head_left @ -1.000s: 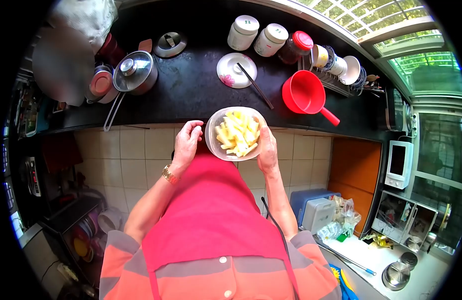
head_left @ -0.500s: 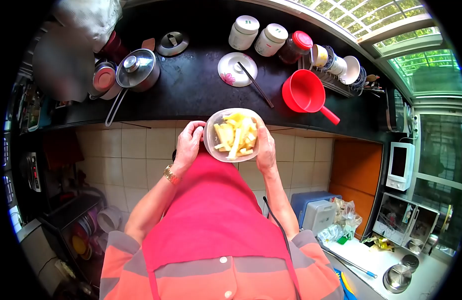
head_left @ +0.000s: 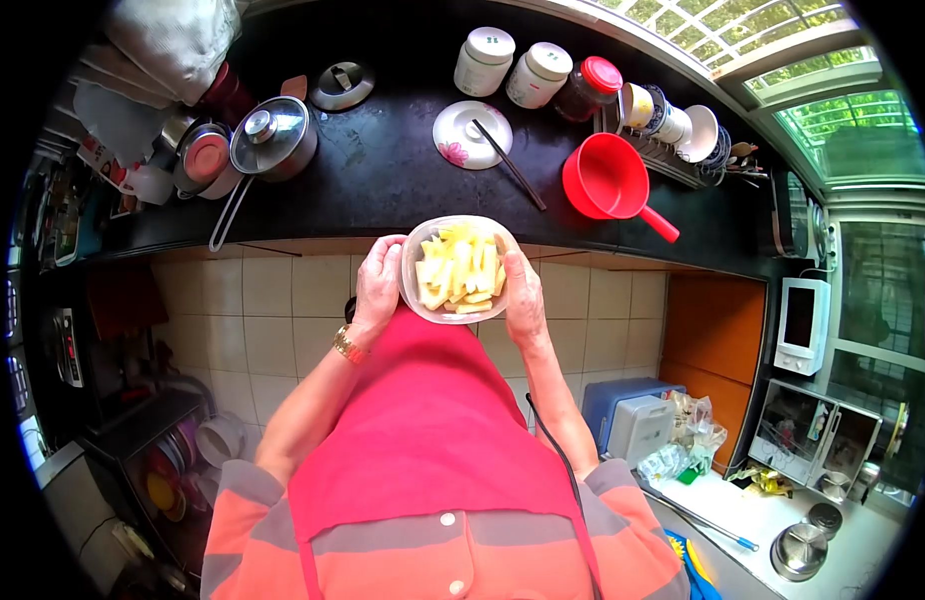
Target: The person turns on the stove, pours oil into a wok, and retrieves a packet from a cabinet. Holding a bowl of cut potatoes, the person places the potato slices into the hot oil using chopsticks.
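My left hand (head_left: 380, 284), with a gold watch at the wrist, grips the left side of a translucent plastic container (head_left: 411, 275). On the opposite side, my right hand (head_left: 526, 298) is closed on the container's wall, thumb at the rim. Pale yellow cut sticks (head_left: 461, 268), which look like potato, lie heaped inside. Both hands hold the container in front of the counter's edge, above the red apron (head_left: 433, 430). The undersides of the fingers are hidden.
On the black counter (head_left: 383, 200) are a lidded saucepan (head_left: 273, 140), a pot lid (head_left: 343, 86), a white plate (head_left: 451, 140) with dark chopsticks (head_left: 513, 168), a red handled pan (head_left: 605, 180), several jars (head_left: 483, 65) and a dish rack (head_left: 673, 165).
The container has moved slightly left with both hands still on it. The sticks inside have shifted and lie differently.
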{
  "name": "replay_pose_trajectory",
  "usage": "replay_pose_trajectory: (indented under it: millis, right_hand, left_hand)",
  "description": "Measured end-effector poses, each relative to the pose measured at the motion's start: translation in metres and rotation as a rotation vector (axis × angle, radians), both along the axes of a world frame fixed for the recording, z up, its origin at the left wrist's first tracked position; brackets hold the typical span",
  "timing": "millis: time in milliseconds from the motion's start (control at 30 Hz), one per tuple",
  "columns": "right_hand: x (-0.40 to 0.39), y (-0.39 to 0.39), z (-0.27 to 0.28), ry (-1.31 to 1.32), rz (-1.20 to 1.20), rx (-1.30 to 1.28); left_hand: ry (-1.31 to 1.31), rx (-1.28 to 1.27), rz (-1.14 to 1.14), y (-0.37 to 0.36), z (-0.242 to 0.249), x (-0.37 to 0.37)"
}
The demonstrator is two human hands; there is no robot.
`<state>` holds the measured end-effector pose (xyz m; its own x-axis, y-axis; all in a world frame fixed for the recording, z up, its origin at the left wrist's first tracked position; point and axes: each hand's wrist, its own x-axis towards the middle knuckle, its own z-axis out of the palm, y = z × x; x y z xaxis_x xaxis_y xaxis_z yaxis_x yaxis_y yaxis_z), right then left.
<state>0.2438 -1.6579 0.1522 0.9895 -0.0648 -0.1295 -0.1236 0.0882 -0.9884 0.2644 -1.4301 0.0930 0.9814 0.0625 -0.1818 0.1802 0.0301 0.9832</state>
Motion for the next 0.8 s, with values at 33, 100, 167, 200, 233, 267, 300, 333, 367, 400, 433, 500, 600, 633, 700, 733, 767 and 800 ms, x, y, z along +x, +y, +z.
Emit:
replay_pose_trajectory:
  millis: [33,100,167,200,233,267,300,333,367,400,433,500,600,633,700,733,767,800]
  right_hand:
    - [-0.001,0.000,0.000,0.001,-0.003,0.001]
    - [0.001,-0.002,0.000,0.052,0.032,0.159]
    - [0.001,-0.006,0.006,0.081,0.033,0.199]
    - [0.001,-0.008,0.009,0.112,0.037,0.240]
    - [0.002,-0.011,0.010,0.099,0.031,0.272]
    - [0.001,-0.010,0.010,0.100,0.031,0.271]
    - [0.001,-0.008,0.009,0.076,-0.025,0.350]
    - [0.000,-0.005,0.007,0.051,-0.081,0.429]
    - [-0.006,0.010,-0.005,0.039,-0.092,0.179]
    - [-0.007,0.030,0.007,-0.083,-0.065,-0.079]
    - [-0.004,0.022,0.008,0.022,-0.030,0.153]
    - [-0.002,0.005,0.009,0.129,0.020,0.536]
    - [0.000,0.032,-0.005,-0.001,-0.106,0.245]
    - [0.003,0.030,-0.008,-0.011,-0.090,0.293]
    - [0.005,0.012,0.003,0.021,-0.020,0.416]
    - [0.002,0.007,0.013,0.062,0.050,0.535]
    - [0.006,0.011,0.021,-0.019,-0.030,0.551]
    - [0.009,0.020,0.017,-0.020,-0.026,0.552]
  left_hand:
    - [-0.007,-0.026,0.008,0.001,0.002,0.000]
    - [-0.009,-0.056,0.034,0.002,0.003,0.001]
    - [0.019,-0.029,0.020,0.012,0.003,0.002]
    - [0.049,0.000,0.008,0.016,0.006,0.002]
    - [0.055,-0.035,0.040,0.017,0.008,0.004]
    - [0.039,-0.015,0.069,0.018,0.012,0.004]
    - [0.052,-0.008,0.106,0.019,0.009,0.006]
    - [0.063,0.000,0.143,0.019,0.004,0.009]
    - [-0.200,0.149,0.081,0.009,-0.002,0.010]
    - [-0.466,0.297,0.022,-0.006,-0.005,0.013]
    - [-0.197,0.117,0.050,-0.015,0.016,0.013]
    - [-0.080,0.127,0.084,-0.007,0.021,0.018]
    - [-0.278,0.255,0.065,-0.005,0.008,0.019]
    - [-0.569,0.387,0.057,-0.007,0.003,0.021]
    - [-0.262,0.225,0.085,0.004,0.004,0.018]
    - [0.004,0.025,0.092,0.010,0.023,0.013]
    - [0.049,0.062,0.143,0.015,0.024,0.014]
    - [0.046,0.063,0.147,0.009,0.020,0.016]
